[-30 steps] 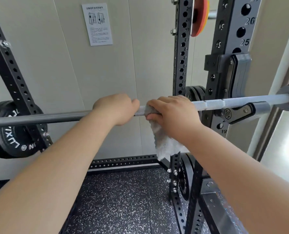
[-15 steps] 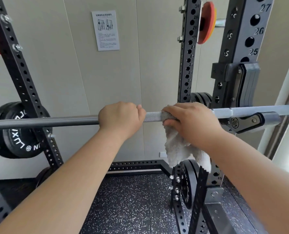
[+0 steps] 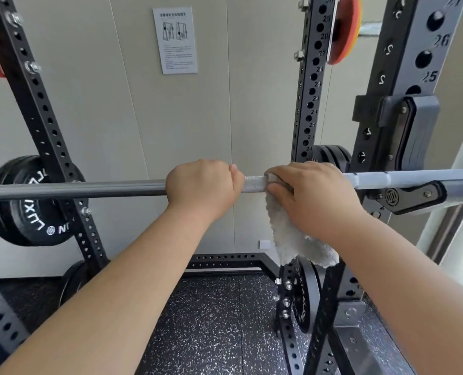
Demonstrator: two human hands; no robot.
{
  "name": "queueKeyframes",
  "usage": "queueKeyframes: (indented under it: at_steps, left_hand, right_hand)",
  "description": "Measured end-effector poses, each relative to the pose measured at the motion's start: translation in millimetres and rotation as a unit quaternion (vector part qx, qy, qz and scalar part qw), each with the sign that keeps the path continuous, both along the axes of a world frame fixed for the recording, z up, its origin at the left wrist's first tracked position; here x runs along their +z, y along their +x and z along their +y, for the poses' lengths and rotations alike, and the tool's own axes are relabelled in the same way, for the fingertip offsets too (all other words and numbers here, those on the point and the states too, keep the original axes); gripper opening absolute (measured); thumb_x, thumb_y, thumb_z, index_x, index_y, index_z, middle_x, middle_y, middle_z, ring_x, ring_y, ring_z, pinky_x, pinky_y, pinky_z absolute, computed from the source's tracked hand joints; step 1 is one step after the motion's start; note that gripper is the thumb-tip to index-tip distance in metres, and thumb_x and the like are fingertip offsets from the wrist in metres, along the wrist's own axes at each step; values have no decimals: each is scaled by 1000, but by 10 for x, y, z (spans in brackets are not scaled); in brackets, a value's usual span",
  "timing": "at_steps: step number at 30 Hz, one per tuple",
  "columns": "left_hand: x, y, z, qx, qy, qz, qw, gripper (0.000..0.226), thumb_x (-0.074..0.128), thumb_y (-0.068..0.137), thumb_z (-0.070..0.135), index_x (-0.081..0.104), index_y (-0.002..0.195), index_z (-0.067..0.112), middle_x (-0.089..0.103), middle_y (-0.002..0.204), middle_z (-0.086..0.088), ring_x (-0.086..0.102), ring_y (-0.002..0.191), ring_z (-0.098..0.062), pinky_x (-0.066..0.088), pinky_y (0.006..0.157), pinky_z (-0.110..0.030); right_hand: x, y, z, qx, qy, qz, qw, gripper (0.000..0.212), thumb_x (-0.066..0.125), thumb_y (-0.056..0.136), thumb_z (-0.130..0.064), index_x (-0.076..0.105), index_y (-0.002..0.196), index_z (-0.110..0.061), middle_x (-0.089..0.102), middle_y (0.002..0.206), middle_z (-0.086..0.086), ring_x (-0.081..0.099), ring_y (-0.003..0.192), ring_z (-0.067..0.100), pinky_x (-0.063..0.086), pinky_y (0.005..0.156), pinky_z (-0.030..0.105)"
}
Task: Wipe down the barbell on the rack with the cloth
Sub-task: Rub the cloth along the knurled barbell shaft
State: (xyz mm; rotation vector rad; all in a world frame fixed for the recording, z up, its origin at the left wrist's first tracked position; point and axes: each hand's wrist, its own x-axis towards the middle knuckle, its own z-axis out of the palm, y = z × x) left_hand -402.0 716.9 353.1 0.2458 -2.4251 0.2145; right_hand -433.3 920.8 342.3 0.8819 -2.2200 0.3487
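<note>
A steel barbell (image 3: pixel 76 189) runs left to right across the view and rests on a black rack hook (image 3: pixel 414 197) at the right. My left hand (image 3: pixel 202 185) is closed around the bar near its middle. Just to its right, my right hand (image 3: pixel 314 194) presses a grey fluffy cloth (image 3: pixel 292 236) around the bar; most of the cloth hangs below the hand. A short knurled stretch of bar (image 3: pixel 253 184) shows between my two hands.
Black perforated rack uprights stand at left (image 3: pixel 43 125), centre (image 3: pixel 310 90) and right (image 3: pixel 403 77). Black weight plates (image 3: pixel 27 209) hang at left, orange plates (image 3: pixel 344 28) up high. A paper notice (image 3: pixel 175 40) is on the wall. Speckled rubber flooring (image 3: pixel 211 326) lies below.
My right hand with the cloth has slid a little to the right along the bar, widening the gap between my hands. The view has shifted slightly.
</note>
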Motion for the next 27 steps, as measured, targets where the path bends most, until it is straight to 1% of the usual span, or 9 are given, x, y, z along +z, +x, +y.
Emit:
queueKeyframes:
  at_steps: [5,7,10,13,15,18,21,23,27]
  left_hand:
    - [17,8,16,3,-7,-4,1000,56,24,105,41,71,85,17,42,64,1,50,68,-31,37,60,-30]
    - [-3,23,7,5,-15,4,1000,56,24,105,41,70,83,17,42,62,0,50,66,-31,33,57,-29]
    - [-32,25,5,1,-20,10,1000,53,24,104,41,63,76,19,39,59,2,50,63,-30,27,52,-27]
    - [-21,-6,-10,-1,-17,15,1000,50,23,103,41,56,72,20,38,59,2,50,64,-30,28,52,-27]
    - [-16,-18,-8,-5,-11,18,1000,49,24,103,41,57,73,21,38,60,1,50,65,-31,32,55,-29]
    - [-18,-8,-8,-7,-11,20,1000,54,25,104,41,66,79,17,48,67,-2,50,67,-31,33,57,-30]
    - [-36,-20,-28,-8,-16,12,1000,57,23,103,42,66,78,15,50,68,-2,52,66,-32,29,55,-28]
    - [-39,-40,-33,-9,-18,5,1000,55,22,103,41,60,73,16,47,64,-1,53,66,-31,30,55,-28]
    - [15,-84,-58,-21,-6,-17,1000,52,22,104,40,52,68,16,44,64,-1,53,70,-31,35,60,-30]
  right_hand:
    - [295,-25,-288,-81,7,-153,985,58,43,99,-64,48,60,-22,51,57,-3,51,56,18,32,52,29]
    - [261,-1,-213,-37,12,-160,986,44,48,101,-56,57,69,-27,56,62,-5,55,62,17,41,55,32]
    - [143,50,-21,3,26,-92,995,16,58,97,-44,69,104,-36,68,82,-11,64,81,15,52,78,37]
    - [194,10,-73,-12,34,-104,994,23,50,98,-51,68,100,-36,66,78,-10,63,78,15,49,71,35]
    - [236,-33,-193,-80,69,-113,988,46,32,102,-59,63,86,-29,60,71,-6,61,71,19,44,61,34]
    - [65,-73,-259,-112,58,7,992,55,20,107,-55,57,81,-24,56,69,-5,59,69,26,35,64,36]
    - [-243,-66,-61,-76,-2,115,991,39,35,108,-43,65,101,-20,61,85,-2,57,80,28,42,81,42]
    - [-321,-150,79,-87,-5,129,988,34,39,108,-40,64,100,-18,62,87,-1,57,82,28,44,85,44]
    - [-93,-235,-290,-164,-39,165,972,42,40,102,-33,49,64,-20,44,52,-3,43,46,25,33,59,35]
